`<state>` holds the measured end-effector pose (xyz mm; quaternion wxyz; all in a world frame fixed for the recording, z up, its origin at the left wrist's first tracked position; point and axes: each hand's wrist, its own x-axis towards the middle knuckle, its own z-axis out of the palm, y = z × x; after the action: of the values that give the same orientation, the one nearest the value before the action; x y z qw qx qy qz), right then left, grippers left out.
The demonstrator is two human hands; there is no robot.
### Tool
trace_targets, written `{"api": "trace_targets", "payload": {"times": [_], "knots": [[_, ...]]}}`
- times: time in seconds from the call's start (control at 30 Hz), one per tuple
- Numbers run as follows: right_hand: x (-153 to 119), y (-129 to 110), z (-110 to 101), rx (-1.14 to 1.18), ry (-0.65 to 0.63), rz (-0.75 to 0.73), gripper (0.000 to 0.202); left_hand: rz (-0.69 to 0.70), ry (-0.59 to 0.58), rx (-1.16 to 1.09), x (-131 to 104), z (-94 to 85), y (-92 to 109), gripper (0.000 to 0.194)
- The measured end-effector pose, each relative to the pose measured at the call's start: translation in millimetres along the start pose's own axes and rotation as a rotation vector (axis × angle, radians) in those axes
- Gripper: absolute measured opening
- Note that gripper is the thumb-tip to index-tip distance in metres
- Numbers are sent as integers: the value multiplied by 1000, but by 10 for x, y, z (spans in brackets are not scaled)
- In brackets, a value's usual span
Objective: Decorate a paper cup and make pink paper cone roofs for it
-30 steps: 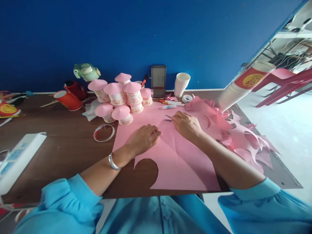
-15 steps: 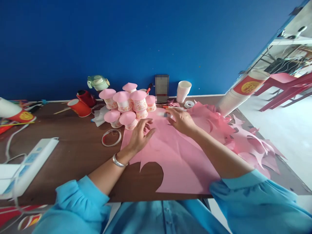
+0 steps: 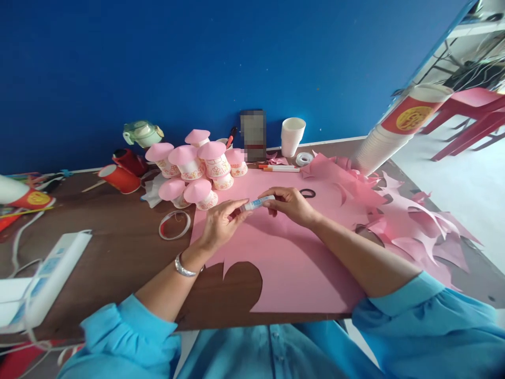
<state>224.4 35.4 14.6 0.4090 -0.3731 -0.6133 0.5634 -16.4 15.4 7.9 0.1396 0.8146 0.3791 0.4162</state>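
Between my two hands is a small white tube with blue print (image 3: 257, 202), held level over a large pink paper sheet (image 3: 300, 273). The fingertips of my left hand (image 3: 223, 221) pinch its left end. My right hand (image 3: 290, 204) grips the right end between thumb and fingers. Beyond my left hand stand several small paper-cup towers with pink cone roofs (image 3: 213, 158). A dark ring (image 3: 307, 193), perhaps a scissors handle, shows on the pink sheet past my right hand.
Pink paper scraps (image 3: 414, 226) lie at the right by a tall cup stack (image 3: 386, 139). White cups (image 3: 292, 136), pens (image 3: 280, 168) and a phone-like object (image 3: 253, 134) are at the back. Leftward are a tape roll (image 3: 174, 225), red cup (image 3: 120, 179) and power strip (image 3: 53, 279).
My right hand has come down and nearer with the white tube. My left hand, open before, has closed on its left end. The dark ring now shows. The view has shifted slightly.
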Motion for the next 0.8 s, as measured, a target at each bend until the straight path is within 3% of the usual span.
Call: {"api": "trace_targets", "payload": {"times": [0.17, 0.37, 0.5, 0.57, 0.67, 0.73, 0.8], "knots": [[64, -4, -207, 193, 205, -134, 41, -153, 3, -32, -11, -21, -86, 28], [51, 29, -193, 430, 20, 40, 43, -42, 2, 158, 25, 101, -392, 21], [28, 32, -62, 471, -49, 94, 41, -28, -38, 262, 11, 138, -488, 33], [21, 18, -36, 489, -43, 101, 42, -4, -34, 308, 11, 125, -459, 42], [9, -14, -39, 512, -20, 104, 41, 48, 66, 345, 28, 84, -312, 47], [3, -27, -43, 516, -22, 101, 40, 88, 143, 262, 38, 66, -168, 45], [-1, -24, -32, 512, -34, 97, 40, 74, 141, 66, 36, 70, -20, 45]]}}
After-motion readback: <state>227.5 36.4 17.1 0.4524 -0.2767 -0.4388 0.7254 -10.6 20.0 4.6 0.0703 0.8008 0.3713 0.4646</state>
